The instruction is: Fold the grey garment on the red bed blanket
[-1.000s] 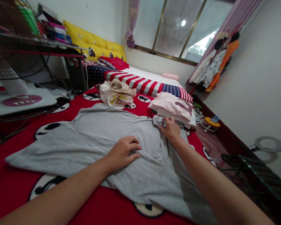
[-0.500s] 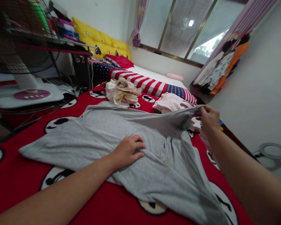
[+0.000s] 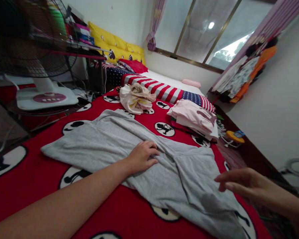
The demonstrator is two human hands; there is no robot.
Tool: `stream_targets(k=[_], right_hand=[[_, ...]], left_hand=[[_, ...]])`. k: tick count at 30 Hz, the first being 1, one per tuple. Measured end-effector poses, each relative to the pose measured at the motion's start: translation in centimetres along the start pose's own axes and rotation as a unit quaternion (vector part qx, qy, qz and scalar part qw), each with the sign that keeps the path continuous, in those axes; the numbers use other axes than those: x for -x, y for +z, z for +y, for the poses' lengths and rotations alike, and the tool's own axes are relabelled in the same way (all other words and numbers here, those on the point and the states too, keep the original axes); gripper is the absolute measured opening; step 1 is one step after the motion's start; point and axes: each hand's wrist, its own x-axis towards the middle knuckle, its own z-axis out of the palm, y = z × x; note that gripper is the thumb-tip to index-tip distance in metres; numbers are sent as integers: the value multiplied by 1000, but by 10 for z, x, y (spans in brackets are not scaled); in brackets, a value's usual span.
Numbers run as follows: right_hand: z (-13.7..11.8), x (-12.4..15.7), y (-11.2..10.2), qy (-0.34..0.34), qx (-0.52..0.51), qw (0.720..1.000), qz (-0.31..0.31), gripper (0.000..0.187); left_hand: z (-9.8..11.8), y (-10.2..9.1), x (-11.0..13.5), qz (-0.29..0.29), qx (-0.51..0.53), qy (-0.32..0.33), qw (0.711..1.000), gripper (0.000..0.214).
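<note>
A grey T-shirt [image 3: 107,142] lies spread on a red blanket [image 3: 20,186] printed with black-and-white cartoon circles. My left hand [image 3: 142,157] presses flat on the shirt's middle, fingers apart. One side of the shirt is folded over toward me, forming a flap [image 3: 196,169]. My right hand [image 3: 241,184] hovers above the flap's right edge, fingers extended, holding nothing.
A stack of folded pale pink clothes [image 3: 195,118] sits at the bed's right side. A crumpled cream garment [image 3: 136,98] lies beyond the shirt. A white fan base [image 3: 47,98] stands left. A flag-patterned cover [image 3: 164,91] and yellow pillows [image 3: 109,44] are farther back.
My right hand lifted the shirt's far right side, carried it toward me, laid it down folded and let go. My left hand stayed pressed on the shirt.
</note>
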Motion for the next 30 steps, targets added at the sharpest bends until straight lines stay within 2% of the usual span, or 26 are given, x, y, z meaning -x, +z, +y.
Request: stream_targets(k=[2, 3, 5, 7, 11, 14, 16, 20, 22, 25, 27, 30], right_hand=[[-16, -6, 24, 0, -27, 990, -141, 35], [-27, -12, 38, -20, -45, 987, -150, 36], [-49, -27, 71, -74, -47, 992, -96, 34], [-66, -43, 104, -92, 27, 994, -43, 26], [-73, -67, 155, -55, 167, 983, 53, 32], [-63, -74, 174, -36, 168, 983, 67, 21], [-55, -75, 181, -46, 140, 986, 76, 14], [-46, -72, 187, -86, 97, 985, 113, 10], [-45, -70, 187, -95, 92, 984, 120, 10], [-47, -69, 186, -93, 86, 984, 124, 11], [-48, -69, 186, -93, 84, 985, 119, 11], [-48, -69, 186, -90, 88, 986, 107, 9]], left_hand=[[1, 0, 0, 2, 0, 1, 1000, 22], [1, 0, 0, 2, 0, 1, 1000, 22], [1, 0, 0, 2, 3, 3, 1000, 23], [0, -1, 0, 4, 16, 6, 1000, 22], [-2, -4, -1, 41, 96, -18, 994, 12], [-2, -6, -2, 85, 155, -65, 982, 13], [1, -7, -3, 97, 177, -97, 975, 14], [-1, -18, -16, 64, 200, -145, 967, 18], [-15, -34, -29, 36, 177, -153, 972, 20], [-56, -68, -53, 21, 52, -162, 985, 24], [-92, -95, -67, 47, -92, -199, 975, 28], [-141, -127, -78, 63, -159, -241, 955, 34]])
